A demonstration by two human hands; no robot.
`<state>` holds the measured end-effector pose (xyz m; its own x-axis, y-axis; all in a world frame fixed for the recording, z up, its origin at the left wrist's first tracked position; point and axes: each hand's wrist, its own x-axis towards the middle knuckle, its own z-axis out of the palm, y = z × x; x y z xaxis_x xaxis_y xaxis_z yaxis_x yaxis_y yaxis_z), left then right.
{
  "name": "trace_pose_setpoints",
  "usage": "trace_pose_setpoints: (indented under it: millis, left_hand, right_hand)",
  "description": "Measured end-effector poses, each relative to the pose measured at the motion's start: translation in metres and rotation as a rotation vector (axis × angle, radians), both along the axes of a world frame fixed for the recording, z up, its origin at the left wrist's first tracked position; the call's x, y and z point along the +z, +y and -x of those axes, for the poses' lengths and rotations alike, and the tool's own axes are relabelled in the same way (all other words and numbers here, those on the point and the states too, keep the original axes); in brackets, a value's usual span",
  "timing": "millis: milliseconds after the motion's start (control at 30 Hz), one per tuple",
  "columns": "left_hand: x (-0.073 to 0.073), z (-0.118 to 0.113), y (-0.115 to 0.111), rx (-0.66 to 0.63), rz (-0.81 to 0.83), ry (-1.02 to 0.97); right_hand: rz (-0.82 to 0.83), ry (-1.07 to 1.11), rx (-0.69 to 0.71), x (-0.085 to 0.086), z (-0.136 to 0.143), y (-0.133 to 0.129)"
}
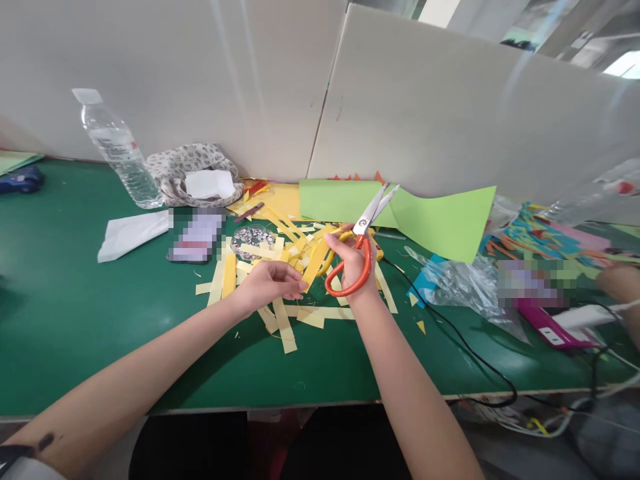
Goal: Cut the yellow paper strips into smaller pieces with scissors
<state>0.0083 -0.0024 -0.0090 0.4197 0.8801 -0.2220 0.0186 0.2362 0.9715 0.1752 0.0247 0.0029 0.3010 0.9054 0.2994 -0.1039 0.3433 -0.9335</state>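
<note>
Red-handled scissors (363, 233) rest in my right hand (354, 263), blades slightly apart and pointing up and away. The fingers of that hand are curled, and its thumb and fingertips are at a yellow paper strip (315, 265). My left hand (273, 283) pinches the lower end of this same strip between thumb and fingers. Beneath and around both hands lies a loose pile of pale and deep yellow paper strips (285, 327). Yellow handles or loops show partly behind the right hand; what they belong to is unclear.
On the green table (100, 313) are a water bottle (120, 153), a patterned pouch (193, 167), a phone (199, 237), green paper (440, 223), crumpled plastic (465, 287) and a magenta device (550, 325). A black cable (457, 333) crosses the right side; another person's arm (620, 290) is at far right.
</note>
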Motion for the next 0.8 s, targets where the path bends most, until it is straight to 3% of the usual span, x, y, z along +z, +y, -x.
trace_pose_setpoints:
  millis: [567,800]
  left_hand:
    - [0.01,0.003,-0.002,0.04,-0.032,-0.009]
    - [0.007,0.005,0.002,0.215,-0.117,-0.116]
  right_hand:
    - [0.039,0.137,-0.063,0.003,-0.005,0.002]
    - [0.049,0.122,0.0,0.01,-0.001,-0.003]
